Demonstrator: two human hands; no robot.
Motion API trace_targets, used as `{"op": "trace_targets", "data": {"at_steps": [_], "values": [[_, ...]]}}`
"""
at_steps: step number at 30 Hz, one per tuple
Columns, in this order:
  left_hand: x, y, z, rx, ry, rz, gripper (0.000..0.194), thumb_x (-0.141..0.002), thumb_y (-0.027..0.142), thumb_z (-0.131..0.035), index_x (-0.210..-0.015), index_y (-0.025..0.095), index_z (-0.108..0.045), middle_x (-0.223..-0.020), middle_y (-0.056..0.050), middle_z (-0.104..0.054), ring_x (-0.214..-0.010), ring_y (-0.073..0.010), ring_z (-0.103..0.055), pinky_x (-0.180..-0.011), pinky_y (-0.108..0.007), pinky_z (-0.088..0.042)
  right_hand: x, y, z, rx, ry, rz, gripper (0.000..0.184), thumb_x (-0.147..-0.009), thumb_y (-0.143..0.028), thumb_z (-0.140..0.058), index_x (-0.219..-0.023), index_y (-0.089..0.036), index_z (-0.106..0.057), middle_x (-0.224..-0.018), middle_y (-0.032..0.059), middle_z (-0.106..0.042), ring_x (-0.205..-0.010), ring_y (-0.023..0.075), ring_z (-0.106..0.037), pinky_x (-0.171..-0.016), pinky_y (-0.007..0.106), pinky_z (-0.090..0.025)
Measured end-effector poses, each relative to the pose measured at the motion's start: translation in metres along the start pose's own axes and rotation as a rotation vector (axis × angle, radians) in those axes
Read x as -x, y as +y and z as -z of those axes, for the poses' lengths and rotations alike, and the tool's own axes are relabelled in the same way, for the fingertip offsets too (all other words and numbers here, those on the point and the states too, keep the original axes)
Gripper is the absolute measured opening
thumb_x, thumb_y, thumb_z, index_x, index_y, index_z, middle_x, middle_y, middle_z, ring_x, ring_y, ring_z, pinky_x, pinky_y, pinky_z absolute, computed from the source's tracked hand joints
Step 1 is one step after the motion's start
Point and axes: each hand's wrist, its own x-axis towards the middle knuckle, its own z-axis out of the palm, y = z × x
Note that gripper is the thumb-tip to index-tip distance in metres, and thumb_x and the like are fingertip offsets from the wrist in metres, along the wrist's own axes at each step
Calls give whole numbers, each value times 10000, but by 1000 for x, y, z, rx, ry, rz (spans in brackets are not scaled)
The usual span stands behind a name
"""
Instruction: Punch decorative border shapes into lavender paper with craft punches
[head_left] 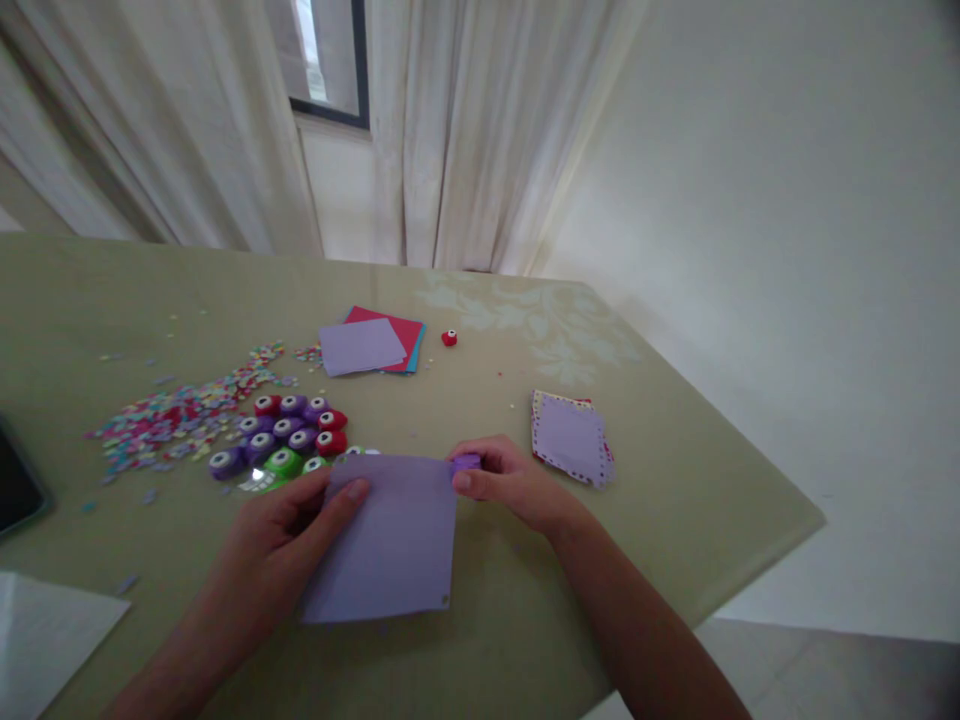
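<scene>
My left hand [281,535] pinches a square sheet of lavender paper [394,550] at its left edge, thumb on top. One small punched hole shows at the paper's near right corner. My right hand [506,485] is closed around a small purple craft punch [465,463], which sits at the paper's far right corner. Fingers cover most of this punch. Beyond the paper stands a cluster of small punches [287,428] in purple, red and green, with round eye-like tops. The paper's far edge partly hides the green ones.
Colourful paper confetti [176,420] spreads at the left. Lavender, red and blue sheets [364,345] lie farther back, beside a lone red punch [449,338]. Sheets with punched edges [571,438] are stacked at right. A dark device [16,485] and white paper [52,640] lie at left.
</scene>
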Motion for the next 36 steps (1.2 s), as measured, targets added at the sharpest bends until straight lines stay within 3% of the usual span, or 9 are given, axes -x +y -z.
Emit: {"op": "trace_targets", "data": {"at_steps": [9,13,18,24,28,31,36], "values": [[-3,5,4,-33,-31,-43,541,-803,751,-762,-774,214,-706,-578,25,-628,-498,-164,-570,-428,-218,-384,2,3,-2,-41,-48,-66,599,-774,-685,-881,-1032,-156,-770,-722,-48,-484,-639,107,-351,-585,281,-242],[-3,7,3,-19,-21,-48,550,-814,755,-754,-742,214,-685,-556,38,-583,-484,-146,-534,-420,-208,-358,1,3,0,-17,-84,-24,519,-833,-658,-845,-962,-163,-753,-748,-40,-493,-658,112,-368,-606,278,-261],[-2,6,3,31,5,-17,540,-794,756,-777,-863,221,-737,-604,27,-654,-501,-158,-581,-429,-208,-408,1,-1,3,54,-197,3,493,-839,-648,-831,-912,-172,-728,-738,-47,-478,-674,121,-386,-631,276,-284],[-2,6,3,81,72,-31,506,-783,725,-795,-825,226,-722,-588,41,-615,-492,-146,-555,-417,-198,-395,3,-3,4,337,45,78,388,-878,-499,-823,-1064,-185,-692,-804,-36,-549,-691,128,-445,-615,261,-333],[-1,10,5,58,116,-64,482,-787,694,-796,-785,223,-691,-590,47,-606,-499,-132,-534,-421,-187,-363,1,-4,4,433,117,95,356,-895,-504,-816,-992,-179,-705,-793,-22,-591,-688,130,-476,-619,264,-354],[0,13,8,40,129,-68,463,-789,676,-792,-788,222,-708,-593,46,-607,-500,-134,-529,-426,-193,-362,-3,-3,3,317,146,117,436,-860,-577,-847,-967,-176,-716,-772,-21,-594,-680,130,-482,-619,268,-352],[0,14,6,37,99,-41,446,-801,663,-784,-765,223,-719,-539,57,-566,-459,-128,-501,-400,-195,-341,-7,4,1,-103,124,85,559,-859,-723,-792,-941,-180,-686,-773,10,-685,-614,116,-513,-594,261,-367]]}}
